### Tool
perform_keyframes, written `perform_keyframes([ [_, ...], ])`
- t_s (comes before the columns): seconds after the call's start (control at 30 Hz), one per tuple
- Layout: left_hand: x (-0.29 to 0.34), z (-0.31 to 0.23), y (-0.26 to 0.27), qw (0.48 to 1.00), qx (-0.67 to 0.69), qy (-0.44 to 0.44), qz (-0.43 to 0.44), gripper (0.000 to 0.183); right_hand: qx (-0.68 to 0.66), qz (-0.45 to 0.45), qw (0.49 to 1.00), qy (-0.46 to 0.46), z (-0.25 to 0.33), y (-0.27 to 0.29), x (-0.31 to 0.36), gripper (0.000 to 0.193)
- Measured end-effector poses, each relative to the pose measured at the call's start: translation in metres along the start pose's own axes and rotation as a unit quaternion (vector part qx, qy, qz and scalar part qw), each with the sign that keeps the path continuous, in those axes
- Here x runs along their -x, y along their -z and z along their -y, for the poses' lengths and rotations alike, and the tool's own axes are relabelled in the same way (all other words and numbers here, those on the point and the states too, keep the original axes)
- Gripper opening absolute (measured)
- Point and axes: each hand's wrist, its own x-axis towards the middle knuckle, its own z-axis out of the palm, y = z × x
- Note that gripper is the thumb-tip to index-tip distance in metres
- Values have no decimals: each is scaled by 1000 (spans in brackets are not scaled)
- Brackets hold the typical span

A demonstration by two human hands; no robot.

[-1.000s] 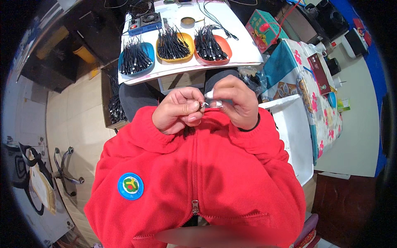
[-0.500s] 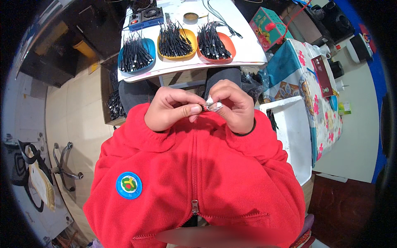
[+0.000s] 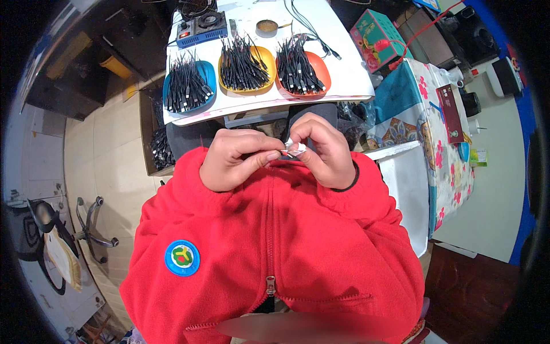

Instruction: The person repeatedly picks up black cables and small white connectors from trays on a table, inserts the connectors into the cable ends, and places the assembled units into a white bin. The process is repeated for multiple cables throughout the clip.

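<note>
My left hand (image 3: 243, 159) and right hand (image 3: 325, 150) pinch thin wires (image 3: 285, 152), this piece apparently unfinished; whether the black USB cables (image 3: 243, 64) in three trays (image 3: 247, 90) are done is unclear.

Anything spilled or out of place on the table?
Nothing looks spilled. Slightly odd, perhaps: loose dark cabling trails across the white table behind the orange bowl, outside any bowl, unlike the heaped black cables.
</note>
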Motion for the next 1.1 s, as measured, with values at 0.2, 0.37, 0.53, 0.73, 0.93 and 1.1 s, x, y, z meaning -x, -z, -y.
perform_keyframes([
  [0.2,-12,5,11,999,0,34,-22,13,-43,-23,998,-39,-7,8,-18,27],
  [0.37,-23,10,21,996,3,89,-28,13,193,-30,968,158,-11,13,-44,30],
  [0.53,-39,9,34,996,-55,69,-33,13,186,-85,961,186,-25,5,-66,30],
  [0.73,-81,-15,62,981,-60,161,-85,11,-16,-78,996,48,-62,16,-72,34],
  [0.93,-179,27,110,942,-332,53,4,11,-175,161,968,-86,-112,-17,-55,16],
  [1.1,-243,135,112,898,-430,9,87,10,-189,259,946,-54,-146,-33,-43,17],
])
